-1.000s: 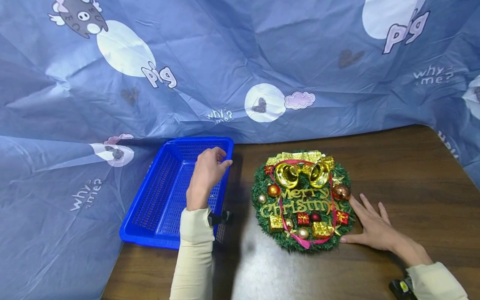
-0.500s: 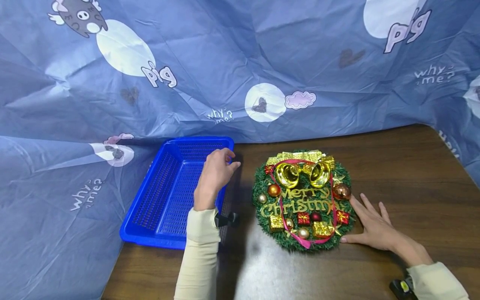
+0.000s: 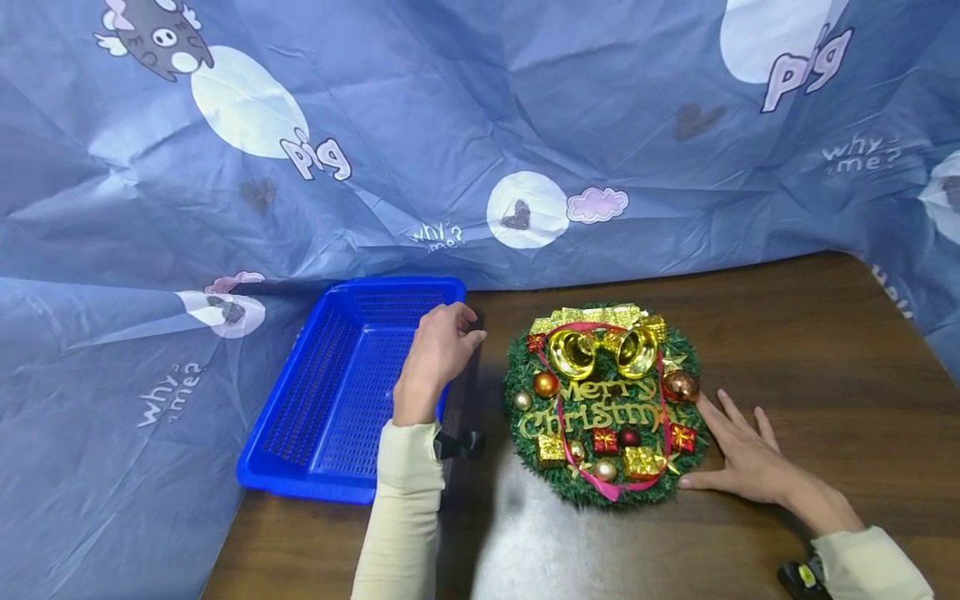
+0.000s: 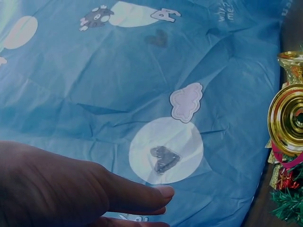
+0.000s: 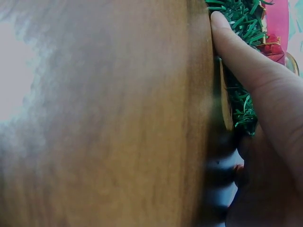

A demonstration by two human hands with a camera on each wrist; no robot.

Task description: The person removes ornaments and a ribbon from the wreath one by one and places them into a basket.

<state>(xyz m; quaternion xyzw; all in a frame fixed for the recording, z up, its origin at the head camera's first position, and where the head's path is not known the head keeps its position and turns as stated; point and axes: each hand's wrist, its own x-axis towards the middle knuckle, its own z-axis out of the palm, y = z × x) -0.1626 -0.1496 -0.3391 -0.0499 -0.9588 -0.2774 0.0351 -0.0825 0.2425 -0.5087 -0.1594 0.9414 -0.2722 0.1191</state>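
Note:
A green Christmas wreath (image 3: 600, 493) lies flat on the table, with gold bells (image 3: 573, 354), baubles, small gift boxes, a pink ribbon and gold "Merry Christmas" lettering. My right hand (image 3: 750, 462) is at its right edge, fingers spread, thumb and index fingertip right at the greenery. In the right wrist view the thumb (image 5: 255, 61) lies along the wreath's edge. Over the right rim of a blue plastic basket (image 3: 258, 483) is my left hand (image 3: 438, 354), its fingers loosely bent and holding nothing. The left wrist view shows that hand apart from the wreath's bells (image 4: 289, 118).
The basket stands left of the wreath, its perforated floor visible. A blue printed cloth (image 3: 420, 125) hangs behind and at the left of the brown wooden table (image 3: 810, 333). A strip of table lies between basket and wreath.
My left hand has moved right, from above the basket's inside to its right rim. The right hand and the wreath have stayed in place.

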